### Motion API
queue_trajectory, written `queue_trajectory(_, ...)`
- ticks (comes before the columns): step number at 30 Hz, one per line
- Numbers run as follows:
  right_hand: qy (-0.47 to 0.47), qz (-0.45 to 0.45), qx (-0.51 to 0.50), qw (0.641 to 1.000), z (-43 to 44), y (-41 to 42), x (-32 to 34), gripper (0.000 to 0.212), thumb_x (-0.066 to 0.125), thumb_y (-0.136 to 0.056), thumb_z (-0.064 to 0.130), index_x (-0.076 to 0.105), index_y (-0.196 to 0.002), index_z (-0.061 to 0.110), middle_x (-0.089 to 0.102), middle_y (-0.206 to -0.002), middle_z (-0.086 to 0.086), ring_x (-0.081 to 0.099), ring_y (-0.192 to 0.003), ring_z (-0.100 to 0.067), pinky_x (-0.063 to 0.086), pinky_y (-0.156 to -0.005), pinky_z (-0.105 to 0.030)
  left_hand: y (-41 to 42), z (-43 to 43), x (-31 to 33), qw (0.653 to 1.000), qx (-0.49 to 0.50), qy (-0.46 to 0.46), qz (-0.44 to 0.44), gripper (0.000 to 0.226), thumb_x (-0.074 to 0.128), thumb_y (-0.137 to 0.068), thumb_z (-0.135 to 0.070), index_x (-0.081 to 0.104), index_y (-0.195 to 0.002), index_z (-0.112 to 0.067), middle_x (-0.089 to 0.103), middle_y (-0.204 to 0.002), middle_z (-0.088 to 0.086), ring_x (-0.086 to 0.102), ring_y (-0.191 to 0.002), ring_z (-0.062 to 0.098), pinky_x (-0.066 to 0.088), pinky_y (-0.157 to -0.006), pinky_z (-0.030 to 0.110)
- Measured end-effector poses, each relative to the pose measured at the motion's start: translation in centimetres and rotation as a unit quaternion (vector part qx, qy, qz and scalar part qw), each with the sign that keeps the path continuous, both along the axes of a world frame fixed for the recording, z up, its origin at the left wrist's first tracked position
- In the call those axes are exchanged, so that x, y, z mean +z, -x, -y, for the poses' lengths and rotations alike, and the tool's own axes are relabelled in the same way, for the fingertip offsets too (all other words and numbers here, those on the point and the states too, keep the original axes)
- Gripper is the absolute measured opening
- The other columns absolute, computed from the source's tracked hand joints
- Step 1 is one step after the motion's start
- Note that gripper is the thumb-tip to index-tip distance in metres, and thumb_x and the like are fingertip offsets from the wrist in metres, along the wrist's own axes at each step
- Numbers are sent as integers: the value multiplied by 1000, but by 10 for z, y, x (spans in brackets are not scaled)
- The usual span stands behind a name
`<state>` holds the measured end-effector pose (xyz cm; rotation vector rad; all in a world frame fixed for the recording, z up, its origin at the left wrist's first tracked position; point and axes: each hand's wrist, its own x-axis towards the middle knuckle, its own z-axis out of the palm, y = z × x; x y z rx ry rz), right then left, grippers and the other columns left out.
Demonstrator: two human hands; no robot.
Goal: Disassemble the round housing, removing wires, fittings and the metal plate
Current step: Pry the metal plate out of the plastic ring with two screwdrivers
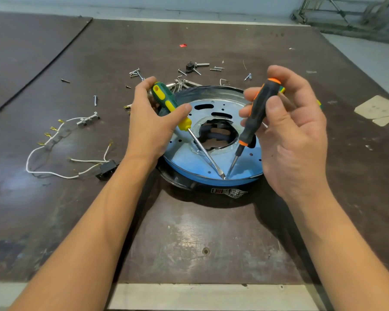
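While the left hand (153, 122) grips the green screwdriver (166, 97) and the right hand (294, 135) the black screwdriver (258, 108), tips meeting at the near rim of the metal plate (189, 158) in the round housing (202, 186) on the desk (189, 232), gentle alternate levering seems wisest.

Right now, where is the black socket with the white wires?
In the head view, the black socket lies on the table, left of the round housing, at the near right end of the white wires.

The dark table (200, 239) bears a red scrap (183, 45) and tan patches (377, 110).
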<state>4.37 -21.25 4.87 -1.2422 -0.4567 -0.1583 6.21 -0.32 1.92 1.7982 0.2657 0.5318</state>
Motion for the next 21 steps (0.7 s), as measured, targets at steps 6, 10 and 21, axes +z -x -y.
queue_trajectory(6, -4, 21, -19, 1000, -5, 2, 3, 23, 58, -100, 9, 58, -122, 15, 59, -95, 0, 56, -81, -16, 50, -77, -37, 0, 0, 0, 1000, 2, -5, 4, 81, 87, -78, -31, 42, -145, -25, 59, -125, -7, 57, -116, 5, 49, -94, 13)
queue_trajectory(10, -2, 11, -6, 1000, -1, 1, 1, 27, 46, -105, 6, 56, -129, 13, 65, -100, -5, 64, -88, -18, 52, -81, -31, 0, 0, 0, 1000, 3, -6, 2, 81, 86, -78, -31, 41, -145, -24, 59, -125, -7, 57, -116, 4, 48, -91, 8)
queue_trajectory(21, -31, -28, 5, 999, 1, 0, 2, 31, 48, -100, 9, 57, -129, 11, 64, -100, -3, 57, -92, -19, 50, -79, -31, 0, 1, -1, 1000, 5, -9, 7, 81, 87, -77, -30, 43, -145, -23, 60, -125, -5, 58, -114, 5, 49, -92, 11)
